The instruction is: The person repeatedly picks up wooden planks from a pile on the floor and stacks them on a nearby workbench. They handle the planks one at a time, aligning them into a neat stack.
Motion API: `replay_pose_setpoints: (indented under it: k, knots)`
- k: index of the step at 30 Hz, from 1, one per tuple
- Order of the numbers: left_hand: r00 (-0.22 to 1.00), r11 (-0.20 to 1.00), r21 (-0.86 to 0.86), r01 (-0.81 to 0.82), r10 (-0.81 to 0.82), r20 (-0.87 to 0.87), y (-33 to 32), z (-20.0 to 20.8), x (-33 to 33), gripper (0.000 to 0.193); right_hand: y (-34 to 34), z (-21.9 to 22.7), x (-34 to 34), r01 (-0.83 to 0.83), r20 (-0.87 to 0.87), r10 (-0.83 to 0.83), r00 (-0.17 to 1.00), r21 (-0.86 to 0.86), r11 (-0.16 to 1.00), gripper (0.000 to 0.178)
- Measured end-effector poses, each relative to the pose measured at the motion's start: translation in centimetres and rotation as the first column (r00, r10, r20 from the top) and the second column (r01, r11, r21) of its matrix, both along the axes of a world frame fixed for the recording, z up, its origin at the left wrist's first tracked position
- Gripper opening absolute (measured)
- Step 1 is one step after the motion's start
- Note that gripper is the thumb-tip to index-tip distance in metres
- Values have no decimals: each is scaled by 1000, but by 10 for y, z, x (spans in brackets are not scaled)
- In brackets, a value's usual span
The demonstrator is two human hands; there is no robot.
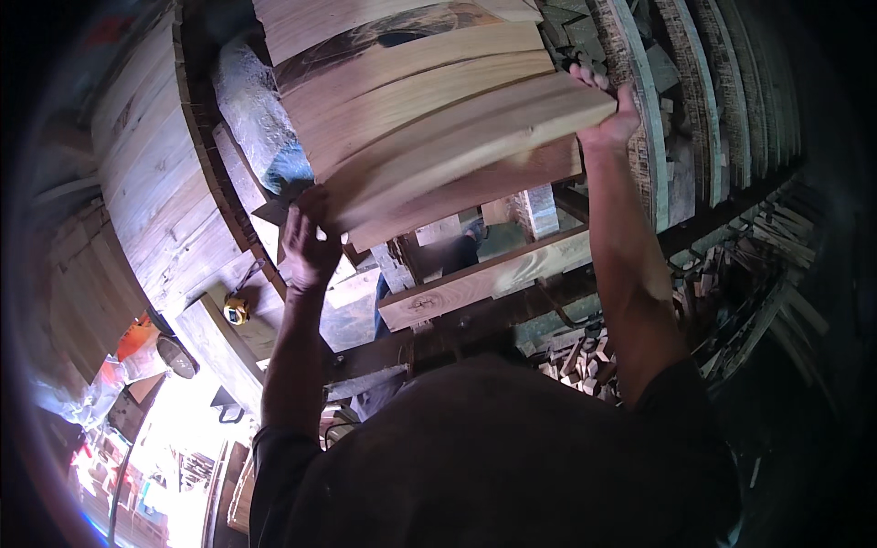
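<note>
A thick wooden board (466,146) lies crosswise in front of me, raised along its near edge. My right hand (610,114) is closed round its right end, thumb upward and fingers over the far corner. At the other end, my left hand (309,239) has its fingers bent against the board's left edge; part of that grip is hidden. Just beyond the left hand is a small dark angular piece (271,212). Several more planks (411,73) lie side by side behind the held board, one with a dark stain. A reddish-brown plank (512,178) shows beneath the near edge.
A loose plank (484,279) rests across the dark beam (365,361) nearer me. To the left are a wide panel (164,201), a plastic-wrapped bundle (251,110) and a yellow tape measure (236,309). Stacked slats (649,110) stand at right, with wood offcuts (585,361) below.
</note>
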State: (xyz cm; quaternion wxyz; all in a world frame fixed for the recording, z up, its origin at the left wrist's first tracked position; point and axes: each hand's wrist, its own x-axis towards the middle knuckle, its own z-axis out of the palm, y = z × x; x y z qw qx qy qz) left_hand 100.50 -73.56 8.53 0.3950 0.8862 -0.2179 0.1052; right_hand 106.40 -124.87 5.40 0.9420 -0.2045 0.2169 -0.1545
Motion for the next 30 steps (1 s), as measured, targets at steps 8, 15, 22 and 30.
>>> replay_pose_setpoints:
  k: [8,15,22,30]
  knots:
    - [998,997,75,27,-31,55,-6,-6,-14,34,16,4,-17,80,-42,-82,996,-45,996,36]
    - [998,999,49,25,-28,51,-3,-14,-16,38,4,-9,-21,-28,75,35,997,-90,996,34]
    - [999,999,20,-46,47,-17,-8,3,-1,41,3,2,3,39,-178,-53,983,-81,996,27]
    - [879,997,74,-36,67,-472,8,18,79,35,17,50,71,-267,-622,-164,766,-539,799,41]
